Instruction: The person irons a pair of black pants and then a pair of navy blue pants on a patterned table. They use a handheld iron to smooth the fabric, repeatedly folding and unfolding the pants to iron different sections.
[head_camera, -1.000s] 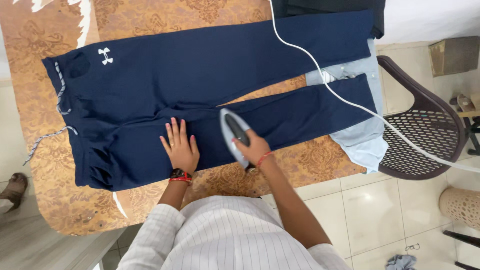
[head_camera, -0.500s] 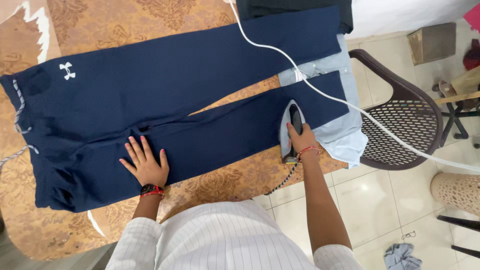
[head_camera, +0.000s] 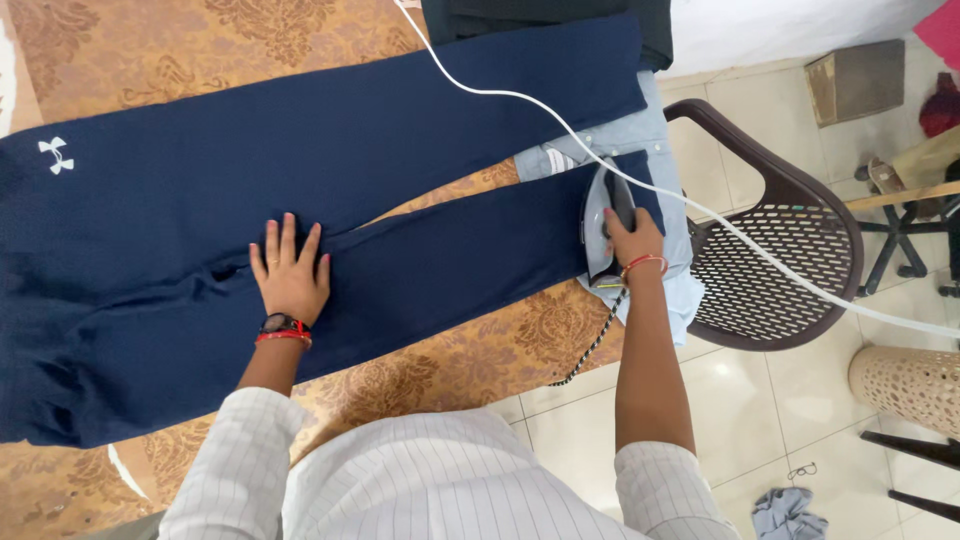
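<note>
Two hands, left hand (head_camera: 290, 275) flat on navy trousers (head_camera: 400, 180), right hand (head_camera: 632, 240) gripping iron (head_camera: 603, 222)

We see a glossy cream tiled floor (head_camera: 740, 420), a dark brown perforated plastic chair (head_camera: 790, 270) at right, and a beige latticed basket (head_camera: 915, 385) far right.

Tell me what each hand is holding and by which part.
The right hand grips the iron by its dark top handle. The left hand holds nothing; it lies flat, fingers spread, on the navy trousers.
</note>
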